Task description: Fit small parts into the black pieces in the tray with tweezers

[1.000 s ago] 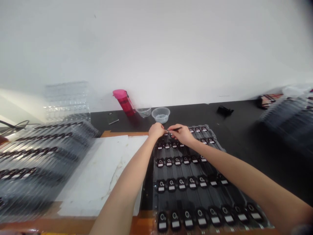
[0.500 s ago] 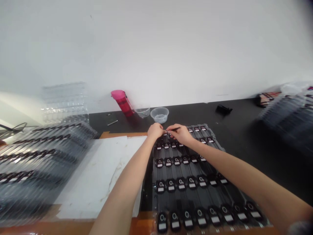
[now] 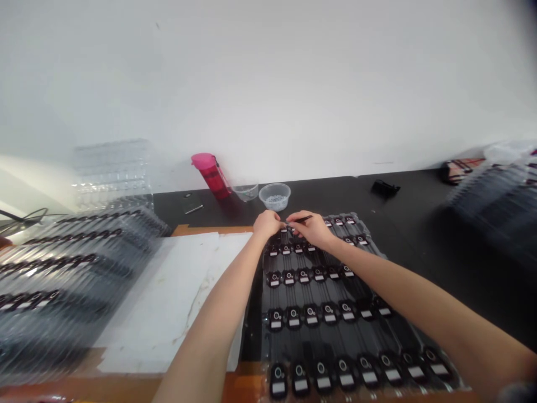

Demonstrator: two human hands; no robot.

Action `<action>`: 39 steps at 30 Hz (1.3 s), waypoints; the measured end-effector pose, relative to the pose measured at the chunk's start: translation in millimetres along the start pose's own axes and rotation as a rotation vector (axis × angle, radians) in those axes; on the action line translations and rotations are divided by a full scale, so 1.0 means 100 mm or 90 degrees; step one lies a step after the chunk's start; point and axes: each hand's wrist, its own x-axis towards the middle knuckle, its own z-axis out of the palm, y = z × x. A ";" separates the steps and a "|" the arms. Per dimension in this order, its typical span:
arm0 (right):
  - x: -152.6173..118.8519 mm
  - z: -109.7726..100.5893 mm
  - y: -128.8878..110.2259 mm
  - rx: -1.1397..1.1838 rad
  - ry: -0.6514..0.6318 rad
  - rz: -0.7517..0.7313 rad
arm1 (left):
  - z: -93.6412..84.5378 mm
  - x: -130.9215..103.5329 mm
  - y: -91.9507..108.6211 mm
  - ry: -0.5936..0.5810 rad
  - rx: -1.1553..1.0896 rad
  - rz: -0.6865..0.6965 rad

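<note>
A clear plastic tray [image 3: 308, 295] lies on the table under both hands, with rows of small black parts [image 3: 310, 314], each bearing a ring mark and a white label. At its far left corner my left hand [image 3: 267, 225] is closed, fingertips pinched over the back row; whatever they pinch is too small to make out. My right hand [image 3: 315, 230] meets it there, closed around a thin dark stick-like tool [image 3: 304, 219] that slants towards the left fingertips. The tool's tip is hidden between the hands. Just beyond them stands a clear round tub [image 3: 274, 197] with tiny pale pieces in it.
Stacked clear trays [image 3: 79, 268] of black parts fill the left side, beside white sheets [image 3: 168, 302]. Along the back are a pink bottle [image 3: 213, 176], another clear tub [image 3: 245, 192], a thin metal rod [image 3: 193, 209] and a black object [image 3: 385, 188]. More stacked trays [image 3: 499, 201] stand right.
The right hand has turned slightly, and the dark tool's back end is tipped a little higher. The left hand stays at the same spot. The whole view shifts very slightly.
</note>
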 end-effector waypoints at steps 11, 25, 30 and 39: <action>0.02 0.01 -0.01 -0.005 -0.030 0.004 | 0.00 0.01 -0.01 0.004 0.003 0.006; 0.04 0.00 0.01 -0.005 -0.026 0.014 | 0.01 0.01 -0.01 0.003 0.012 0.004; 0.04 0.00 0.01 -0.002 -0.026 0.005 | 0.01 0.00 -0.01 0.004 0.014 0.006; 0.02 0.00 -0.03 -0.006 -0.008 -0.016 | 0.01 0.00 0.00 0.003 0.021 0.001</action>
